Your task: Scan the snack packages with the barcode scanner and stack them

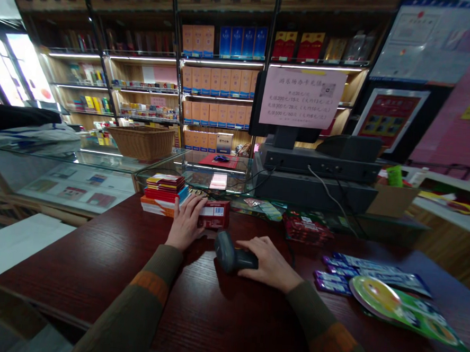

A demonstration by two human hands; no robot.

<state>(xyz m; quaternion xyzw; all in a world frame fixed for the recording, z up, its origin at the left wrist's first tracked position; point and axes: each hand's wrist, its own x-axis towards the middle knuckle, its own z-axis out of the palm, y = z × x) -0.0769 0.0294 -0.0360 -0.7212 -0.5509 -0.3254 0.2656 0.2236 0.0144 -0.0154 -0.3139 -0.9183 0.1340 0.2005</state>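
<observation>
My left hand (187, 222) grips a dark red box (217, 213) by its left end, fingers over the top. A white barcode label faces me on the box. Just behind and left of that hand stands a stack of small red, yellow and orange boxes (163, 193). My right hand (268, 262) is closed around the handle of a dark grey barcode scanner (225, 251). The scanner's head lies left of the hand, in front of the red box and apart from it. Part of the scanner's handle is hidden by my fingers.
On the dark wooden counter (202, 328) lie a pile of red packets (305, 226), purple-and-blue packs (372, 272) and a green-and-yellow blister pack (406, 308). A monitor with a pink sign (301, 98) stands behind. A wicker basket (143, 141) sits on the glass case.
</observation>
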